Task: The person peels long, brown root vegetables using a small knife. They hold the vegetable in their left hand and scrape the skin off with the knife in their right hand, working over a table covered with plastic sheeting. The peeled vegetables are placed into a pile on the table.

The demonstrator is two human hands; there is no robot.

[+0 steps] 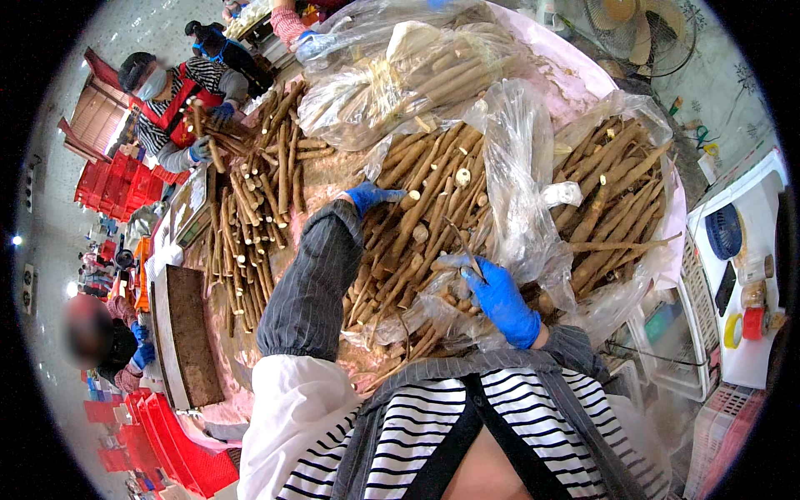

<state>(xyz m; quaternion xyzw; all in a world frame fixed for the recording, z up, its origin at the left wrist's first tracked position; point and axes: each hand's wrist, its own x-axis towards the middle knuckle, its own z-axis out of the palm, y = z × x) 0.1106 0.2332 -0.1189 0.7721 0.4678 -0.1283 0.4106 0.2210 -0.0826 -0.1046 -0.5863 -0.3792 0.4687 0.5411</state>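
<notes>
My left hand [375, 197], in a blue glove, reaches onto the near heap of long brown roots [431, 181]. One finger lies beside a thick root with a pale cut end [410, 200]; the other fingers are partly hidden, so a hold cannot be told. Lower right, my blue-gloved right hand [500, 300] is closed around a thin, dark, curved tool [464, 245], which looks like a small knife, its tip over the roots. Crumpled clear plastic bagging [512, 169] runs along the heap's right side and also lies below it, near my body.
More roots lie left [240, 250], beside a long metal trough [190, 337]. Bagged roots stand at the back [437, 62] and right [612, 200]. A co-worker [187, 106] holds roots across the table; another stands left [103, 344]. White racks with tape rolls [732, 330] stand right.
</notes>
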